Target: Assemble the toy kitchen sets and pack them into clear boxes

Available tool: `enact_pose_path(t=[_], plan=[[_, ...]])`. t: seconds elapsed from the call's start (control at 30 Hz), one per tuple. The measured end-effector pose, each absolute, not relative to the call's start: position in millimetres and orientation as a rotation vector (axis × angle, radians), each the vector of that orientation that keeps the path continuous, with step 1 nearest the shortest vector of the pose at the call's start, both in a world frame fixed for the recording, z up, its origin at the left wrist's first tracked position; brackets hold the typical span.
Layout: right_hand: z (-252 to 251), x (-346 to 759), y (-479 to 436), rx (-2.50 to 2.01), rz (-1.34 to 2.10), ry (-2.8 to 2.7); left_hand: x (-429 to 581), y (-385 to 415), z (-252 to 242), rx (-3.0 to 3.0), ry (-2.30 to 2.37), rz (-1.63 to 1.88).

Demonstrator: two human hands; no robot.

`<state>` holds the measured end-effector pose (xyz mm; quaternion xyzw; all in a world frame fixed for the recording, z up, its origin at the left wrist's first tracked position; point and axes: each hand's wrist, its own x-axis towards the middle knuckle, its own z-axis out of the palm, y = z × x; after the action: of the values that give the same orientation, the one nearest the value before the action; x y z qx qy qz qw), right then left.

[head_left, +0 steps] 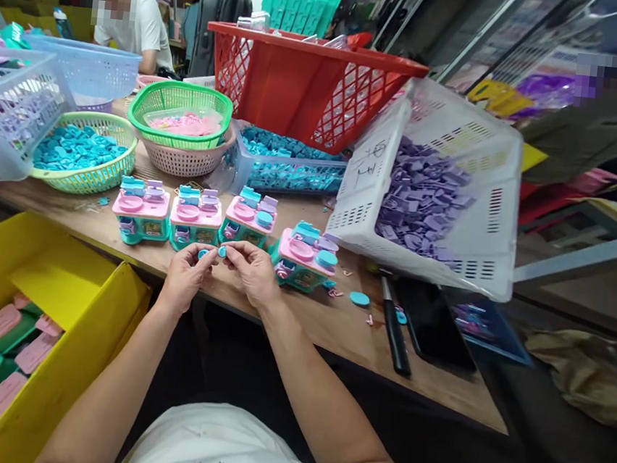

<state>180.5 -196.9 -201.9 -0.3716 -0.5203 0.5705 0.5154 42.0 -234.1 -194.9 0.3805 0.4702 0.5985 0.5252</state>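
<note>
My left hand [185,274] pinches a small blue plastic piece [202,254] at the table's front edge. Close beside it, my right hand [253,270] holds another small round blue piece [222,251] between thumb and fingertips. Behind my hands stand several pink-and-teal toy kitchen sets: one at the far left [141,208], another [196,215] beside it, a third [249,215] with a blue disc on top, and one [306,253] right of my right hand, also with a blue disc. The exact shape of the pinched pieces is partly hidden by my fingers.
A white crate [359,193] of purple parts leans at the right. A red basket [279,83], green basket [224,118] and light-green basket [123,170] stand behind. A knife [396,338] and phone [434,320] lie right. A yellow box [80,333] is left. A person [137,18] sits across.
</note>
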Motion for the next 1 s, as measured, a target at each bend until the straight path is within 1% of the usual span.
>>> enact_pose_path(t=[0.13, 0.2, 0.27, 0.43, 0.53, 0.67, 0.77, 0.87, 1.0], plan=[[-209, 203, -213, -0.986, 1.206, -1.568, 33, -236, -199, 0.937, 1.228, 1.322], [-213, 238, -228, -1.062, 1.072, -1.798, 28, -237, -201, 0.944, 1.248, 1.292], [-217, 283, -245, -1.177, 0.894, -1.905, 27, -234, -204, 0.953, 1.280, 1.305], [-226, 378, -258, -1.538, 0.227, -1.711, 37, -223, -205, 0.968, 1.454, 1.360], [-224, 386, -239, -1.635, -0.014, -1.717, 44, -220, -200, 0.952, 1.530, 1.369], [-216, 366, -211, -1.766, -0.022, -1.935, 45, -219, -197, 0.972, 1.567, 1.374], [-215, 363, -198, -1.850, -0.015, -1.991, 42, -217, -196, 0.964, 1.572, 1.344], [-218, 371, -195, -1.834, 0.000, -1.915, 41, -214, -194, 0.932, 1.583, 1.314], [-207, 376, -209, -1.643, 0.109, -1.687, 50, -221, -185, 0.913, 1.582, 1.287]])
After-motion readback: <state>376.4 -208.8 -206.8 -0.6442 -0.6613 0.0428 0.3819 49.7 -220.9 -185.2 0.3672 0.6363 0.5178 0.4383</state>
